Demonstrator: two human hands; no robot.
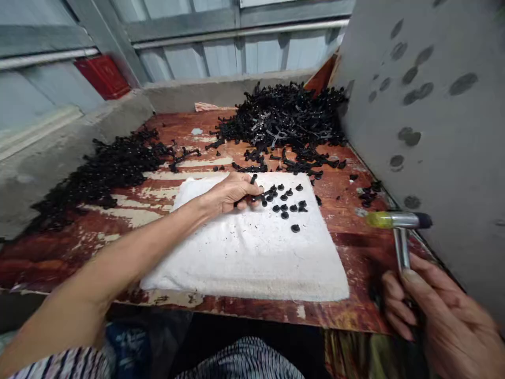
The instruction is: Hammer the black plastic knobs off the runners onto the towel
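My left hand (236,190) is closed around a black branched plastic part (253,180) above the far half of a white cloth (252,263). Part of that piece is hidden by my fingers. Just right of it, several small black round pieces with short stems (284,207) lie scattered on the cloth. At the right, my right hand (430,300) grips the handle of a small mallet (401,247), held up beside the cloth. One face of its head is yellow and the other is dark.
A large heap of black branched parts (288,118) fills the back right of the worn red-brown table (169,252). Another black heap (106,168) lies along the left wall. A grey spotted panel (426,121) stands on the right. A red box (102,76) is at the back left.
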